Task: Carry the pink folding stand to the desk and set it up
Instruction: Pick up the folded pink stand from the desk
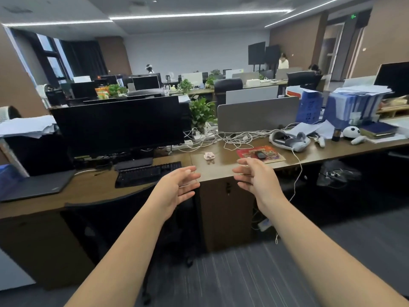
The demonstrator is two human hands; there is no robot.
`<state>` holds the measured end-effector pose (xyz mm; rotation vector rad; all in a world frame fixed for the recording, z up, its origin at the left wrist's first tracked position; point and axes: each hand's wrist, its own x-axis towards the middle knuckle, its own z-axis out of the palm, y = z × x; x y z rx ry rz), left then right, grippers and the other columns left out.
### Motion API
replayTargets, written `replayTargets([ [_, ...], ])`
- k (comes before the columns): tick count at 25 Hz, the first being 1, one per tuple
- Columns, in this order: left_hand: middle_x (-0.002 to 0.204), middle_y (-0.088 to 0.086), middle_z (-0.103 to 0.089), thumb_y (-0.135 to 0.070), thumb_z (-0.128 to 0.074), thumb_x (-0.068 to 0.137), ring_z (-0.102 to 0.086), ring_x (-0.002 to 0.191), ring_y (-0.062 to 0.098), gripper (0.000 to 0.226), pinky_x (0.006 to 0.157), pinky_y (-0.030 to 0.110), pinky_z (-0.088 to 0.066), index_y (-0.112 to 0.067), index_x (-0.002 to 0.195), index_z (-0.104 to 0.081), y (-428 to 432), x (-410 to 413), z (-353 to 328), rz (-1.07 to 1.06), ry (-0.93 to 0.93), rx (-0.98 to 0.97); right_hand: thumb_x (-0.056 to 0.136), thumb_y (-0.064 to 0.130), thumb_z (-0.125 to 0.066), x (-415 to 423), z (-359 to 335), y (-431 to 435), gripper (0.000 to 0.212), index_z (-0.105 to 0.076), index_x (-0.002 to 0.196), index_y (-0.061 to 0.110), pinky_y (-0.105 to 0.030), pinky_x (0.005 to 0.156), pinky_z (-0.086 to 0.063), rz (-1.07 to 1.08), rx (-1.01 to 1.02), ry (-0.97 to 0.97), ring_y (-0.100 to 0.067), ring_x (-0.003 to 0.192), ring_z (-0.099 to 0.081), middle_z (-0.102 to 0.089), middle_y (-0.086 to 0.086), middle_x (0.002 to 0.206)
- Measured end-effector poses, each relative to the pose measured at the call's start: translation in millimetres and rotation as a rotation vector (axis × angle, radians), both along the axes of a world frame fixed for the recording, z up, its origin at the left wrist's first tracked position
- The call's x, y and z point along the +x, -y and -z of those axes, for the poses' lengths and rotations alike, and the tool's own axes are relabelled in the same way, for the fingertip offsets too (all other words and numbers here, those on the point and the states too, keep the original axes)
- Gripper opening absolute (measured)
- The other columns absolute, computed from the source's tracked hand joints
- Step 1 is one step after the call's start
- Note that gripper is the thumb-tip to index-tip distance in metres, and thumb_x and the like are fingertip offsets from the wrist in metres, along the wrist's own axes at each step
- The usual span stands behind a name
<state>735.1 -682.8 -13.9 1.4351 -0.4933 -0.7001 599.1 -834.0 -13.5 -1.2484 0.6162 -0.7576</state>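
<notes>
A: Listing the head view, item one: the hands?

B: Left hand point(177, 187) and right hand point(254, 176), both bare, empty, fingers spread, palms turned toward each other, held apart in the air in front of the desk point(221, 171) edge. Neither touches anything.

A: Item two, the pink folding stand point(209, 156)?

B: Small, pink, resting on the desk top, beyond the two hands and between them, just left of a red printed mat point(272, 155). Whether it is folded or opened I cannot tell; it is too small.

A: Other stock on the desk?

B: A black mouse point(260, 154) on the mat; a black monitor point(119, 125) with a black keyboard point(148, 173) in front of it to the left; a tangle of white cables point(228, 136) behind the stand; a white headset point(290, 140) to the right; a panda figure point(350, 131) farther right.
</notes>
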Motion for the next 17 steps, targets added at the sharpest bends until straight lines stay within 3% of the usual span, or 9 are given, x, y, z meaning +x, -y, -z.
replayTargets([
  [3, 0.108, -0.001, -0.072, -0.024, -0.045, 0.095, -0.067, 0.1, 0.019, 0.027, 0.08, 0.032, -0.051, -0.022, 0.113, -0.064, 61.8, 58.1, 2.2, -0.026, -0.019, 0.02, 0.095, 0.026, -0.039, 62.4, -0.8, 64.1, 0.027, -0.064, 0.086, 0.019, -0.029, 0.067, -0.048, -0.028, -0.006, -0.022, -0.016, 0.073, -0.063, -0.069, -0.005, 0.082],
  [8, 0.106, -0.001, -0.072, -0.023, -0.046, 0.095, -0.067, 0.099, 0.02, 0.024, 0.09, 0.037, -0.051, -0.022, 0.109, -0.065, 145.6, 156.1, 16.9, -0.059, -0.025, 0.033, 0.095, 0.024, -0.04, 162.6, 15.3, 144.4, 0.026, -0.064, 0.087, 0.018, -0.027, 0.061, -0.047, -0.049, 0.015, -0.042, -0.015, 0.068, -0.061, -0.068, -0.006, 0.081],
  [17, 0.106, -0.002, -0.072, -0.023, -0.047, 0.094, -0.068, 0.097, 0.019, 0.025, 0.082, 0.031, -0.053, -0.021, 0.112, -0.065, 298.3, 378.0, 50.0, 0.03, -0.107, 0.063, 0.095, 0.02, -0.04, 375.6, 43.2, 280.6, 0.024, -0.063, 0.087, 0.016, -0.027, 0.061, -0.047, 0.019, 0.04, -0.113, -0.015, 0.066, -0.06, -0.068, -0.005, 0.081],
])
